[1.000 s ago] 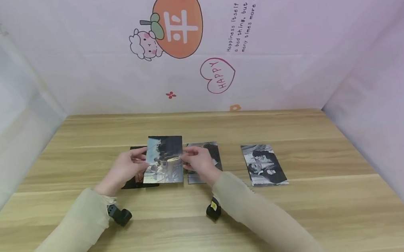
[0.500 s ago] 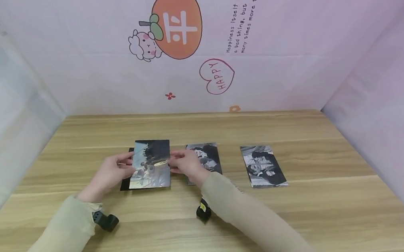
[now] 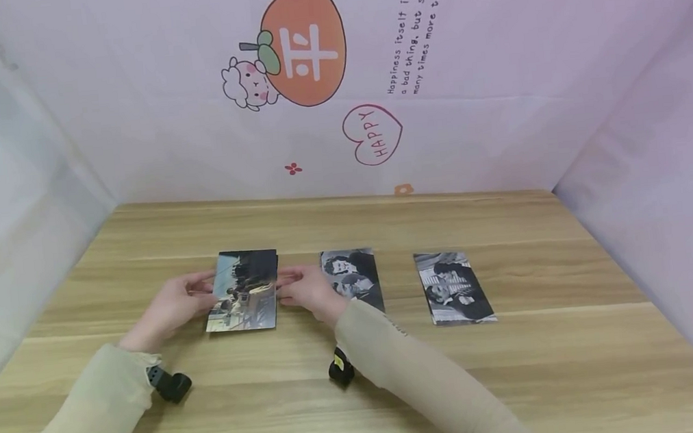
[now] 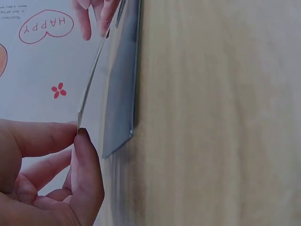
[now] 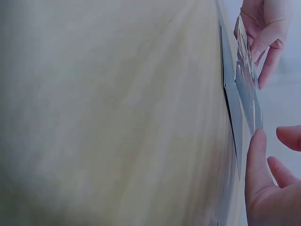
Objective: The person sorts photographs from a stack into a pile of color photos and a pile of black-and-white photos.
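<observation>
As the head view shows it, the colour photo (image 3: 243, 291) is the leftmost in a row of three on or over the bench (image 3: 265, 416), with your left hand (image 3: 171, 304) at its left edge and your right hand (image 3: 309, 288) at its right. The middle photo (image 3: 354, 271) is partly covered by your right hand, so lift that wrist a little to avoid brushing it; the right-hand photo (image 3: 454, 288) lies well apart.

In the left wrist view, your left fingers are closed in a pinch on the colour photo's edge, and its near end stands off the lower card (image 4: 123, 89) with a gap between. The step in hand looks like laying one over the other, so line up the edges before you let that gap close, and pinch lightly enough not to bend the sheet.

In the right wrist view, your right fingers are parted and fairly straight, one tip at the colour photo's near end, seemingly touching rather than gripping, though the angle is too poor to be sure. Use that tip as a guide, level both sides, and release without dragging the lower card.
</observation>
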A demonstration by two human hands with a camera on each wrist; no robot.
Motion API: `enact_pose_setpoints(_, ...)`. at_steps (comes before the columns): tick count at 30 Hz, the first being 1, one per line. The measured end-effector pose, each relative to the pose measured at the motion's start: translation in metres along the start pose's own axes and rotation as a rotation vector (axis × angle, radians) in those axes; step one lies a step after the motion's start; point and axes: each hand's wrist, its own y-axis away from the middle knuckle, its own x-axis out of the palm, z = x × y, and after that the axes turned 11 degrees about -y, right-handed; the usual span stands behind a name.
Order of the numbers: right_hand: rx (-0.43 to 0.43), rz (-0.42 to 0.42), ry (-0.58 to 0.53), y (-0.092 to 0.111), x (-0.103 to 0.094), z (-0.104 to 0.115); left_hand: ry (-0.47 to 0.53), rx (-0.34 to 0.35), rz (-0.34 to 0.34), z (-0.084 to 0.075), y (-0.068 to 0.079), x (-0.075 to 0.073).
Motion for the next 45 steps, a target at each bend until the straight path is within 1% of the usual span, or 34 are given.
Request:
enact_pose_setpoints(4,-0.001,-0.005,0.0,-0.001,0.002,-0.002,-0.006,-0.01,0.013,0.003,-0.003,0.001)
enact_pose_setpoints(9,0.011,0.011,0.019,-0.001,0.003,-0.002,-0.003,-0.028,0.033,0.006,-0.007,0.002)
enact_pose_setpoints(14,0.029,0.023,0.031,0.0,0.003,-0.002,-0.013,-0.038,0.037,0.005,-0.008,0.002)
enact_pose_setpoints(22,0.031,0.024,0.044,0.0,0.004,-0.004,0.062,-0.085,0.085,0.002,-0.008,0.004)
enact_pose_setpoints(32,0.034,0.027,0.058,-0.002,0.003,-0.007,0.074,-0.13,0.084,0.001,-0.009,0.005)
enact_pose_setpoints(40,0.035,0.025,0.051,-0.002,0.002,-0.005,0.088,-0.134,0.089,0.003,-0.011,0.004)
enact_pose_setpoints(45,0.041,0.023,0.031,-0.001,0.001,-0.002,0.107,-0.127,0.094,0.003,-0.011,0.001)
